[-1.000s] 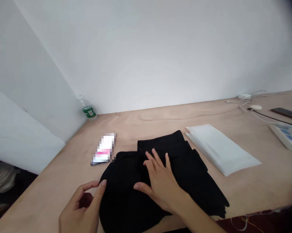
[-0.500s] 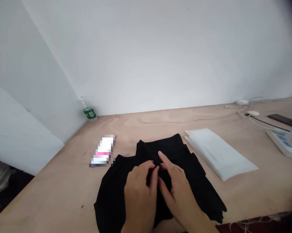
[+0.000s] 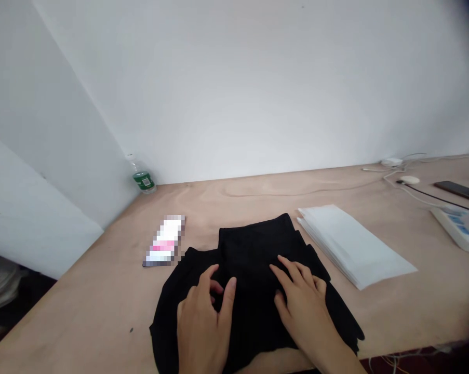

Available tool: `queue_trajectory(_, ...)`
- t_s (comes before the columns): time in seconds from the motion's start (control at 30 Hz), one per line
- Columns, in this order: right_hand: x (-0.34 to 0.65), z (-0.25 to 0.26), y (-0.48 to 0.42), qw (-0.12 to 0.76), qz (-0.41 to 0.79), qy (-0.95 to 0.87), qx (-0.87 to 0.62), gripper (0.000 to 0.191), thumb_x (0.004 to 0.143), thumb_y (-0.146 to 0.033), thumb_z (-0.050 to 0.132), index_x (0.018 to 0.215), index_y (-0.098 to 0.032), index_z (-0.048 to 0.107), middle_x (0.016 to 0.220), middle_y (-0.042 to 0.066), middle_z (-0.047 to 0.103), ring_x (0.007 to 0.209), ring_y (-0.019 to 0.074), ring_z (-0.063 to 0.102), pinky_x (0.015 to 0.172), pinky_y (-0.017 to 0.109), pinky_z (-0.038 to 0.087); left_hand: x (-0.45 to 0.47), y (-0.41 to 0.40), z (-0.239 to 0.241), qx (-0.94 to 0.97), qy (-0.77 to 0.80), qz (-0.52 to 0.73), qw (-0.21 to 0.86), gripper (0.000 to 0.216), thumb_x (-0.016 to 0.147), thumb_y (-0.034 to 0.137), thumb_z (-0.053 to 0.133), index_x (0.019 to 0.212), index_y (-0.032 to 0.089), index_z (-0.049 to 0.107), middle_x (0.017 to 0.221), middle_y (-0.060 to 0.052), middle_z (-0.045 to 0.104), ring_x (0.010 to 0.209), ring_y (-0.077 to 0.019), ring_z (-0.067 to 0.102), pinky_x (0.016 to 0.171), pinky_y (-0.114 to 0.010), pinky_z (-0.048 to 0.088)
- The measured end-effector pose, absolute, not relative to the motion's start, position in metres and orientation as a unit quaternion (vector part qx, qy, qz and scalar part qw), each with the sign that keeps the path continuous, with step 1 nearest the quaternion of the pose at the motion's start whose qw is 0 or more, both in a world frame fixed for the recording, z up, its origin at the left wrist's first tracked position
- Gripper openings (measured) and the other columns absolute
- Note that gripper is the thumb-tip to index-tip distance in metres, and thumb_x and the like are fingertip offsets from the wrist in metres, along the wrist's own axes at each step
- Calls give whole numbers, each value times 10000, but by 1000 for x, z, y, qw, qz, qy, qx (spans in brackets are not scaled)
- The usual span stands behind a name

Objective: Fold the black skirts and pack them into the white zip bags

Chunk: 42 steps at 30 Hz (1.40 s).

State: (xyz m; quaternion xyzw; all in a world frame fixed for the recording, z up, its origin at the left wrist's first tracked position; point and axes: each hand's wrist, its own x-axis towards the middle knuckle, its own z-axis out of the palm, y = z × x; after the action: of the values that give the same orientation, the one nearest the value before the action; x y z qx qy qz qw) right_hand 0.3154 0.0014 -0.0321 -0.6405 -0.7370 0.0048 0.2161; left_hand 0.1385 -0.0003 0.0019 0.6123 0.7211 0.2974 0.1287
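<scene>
1. A folded black garment (image 3: pixel 253 270), its exact kind hard to tell, lies beneath both hands.
2. The left hand (image 3: pixel 203 327) rests open on it, loosely curved.
3. The right hand (image 3: pixel 304 306) lies open on it, not gripping.
4. A stack of white sheets (image 3: pixel 351 244) sits just right of the garment.

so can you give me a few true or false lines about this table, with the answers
1. The left hand and the right hand both rest on the black garment. True.
2. The water bottle lies on its side. False: it stands upright by the wall, at the far corner of the table.
3. The stack of white sheets lies to the left of the black garment. False: it lies to the right.
4. A dark phone lies near the power strip. True.
</scene>
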Motion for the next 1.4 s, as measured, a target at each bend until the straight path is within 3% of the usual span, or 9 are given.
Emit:
queue_trajectory(0.2, 310, -38, 1, 206, 2, -738, -643, 459, 773, -184, 415, 1220, -217, 513, 1289, 81, 509, 1129, 312, 432, 811, 485, 371, 155, 13, 0, 612, 738, 243, 146, 621, 779, 518, 458, 1278, 153, 392, 853, -87, 639, 841, -289, 614, 838, -487, 380)
queue_trajectory(0.37, 304, -30, -2, 229, 41, -745, -625, 456, 787, -202, 437, 1239, -232, 483, 1298, 67, 497, 1138, 296, 431, 832, 485, 360, 145, 15, 5, 549, 759, 323, 139, 638, 729, 414, 554, 1278, 187, 323, 853, -51, 626, 781, -252, 621, 765, -415, 443)
queue_trajectory(0.47, 298, -24, -7, 262, 76, -756, -595, 413, 801, -192, 432, 1206, -258, 486, 1268, 47, 517, 1121, 261, 452, 837, 449, 364, 137, 15, 19, 486, 775, 384, 122, 665, 719, 395, 582, 1292, 236, 286, 892, -40, 620, 851, -261, 611, 748, -405, 458)
queue_trajectory(0.63, 294, -20, -13, 335, 139, -731, -578, 448, 830, -166, 399, 1267, -257, 375, 1082, 43, 613, 969, 207, 545, 788, 387, 387, 146, 13, 25, 502, 711, 487, 77, 594, 744, 312, 599, 1270, 260, 328, 955, -40, 594, 919, -233, 589, 794, -381, 465)
queue_trajectory(0.8, 304, -22, -13, 359, 136, -677, -628, 633, 821, -178, 422, 1393, -263, 163, 961, 32, 645, 848, 205, 585, 749, 378, 387, 161, 8, -7, 735, 531, 419, 53, 454, 759, 169, 565, 1188, 265, 451, 1029, -51, 576, 954, -218, 550, 818, -384, 461)
queue_trajectory(1.03, 311, -23, -16, 302, 77, -718, -622, 470, 824, -172, 445, 1274, -291, 385, 944, 17, 644, 836, 201, 569, 720, 379, 362, 158, 4, -31, 756, 516, 399, 45, 319, 760, 39, 482, 1013, 217, 559, 972, -57, 542, 900, -196, 528, 745, -349, 498)
queue_trajectory(1.2, 315, -20, -24, 297, 24, -755, -584, 467, 824, -184, 456, 1280, -256, 388, 882, 29, 651, 804, 192, 572, 649, 335, 366, 155, 0, -30, 769, 472, 429, 36, 291, 782, 4, 436, 948, 190, 587, 897, -51, 547, 815, -160, 534, 683, -288, 499)
queue_trajectory(1.4, 320, -23, -27, 269, -15, -725, -633, 460, 774, -136, 421, 1220, -235, 477, 790, 47, 593, 719, 209, 550, 615, 366, 391, 159, -1, -36, 786, 445, 429, 33, 310, 778, -17, 432, 925, 178, 622, 893, -61, 559, 823, -156, 536, 681, -278, 504)
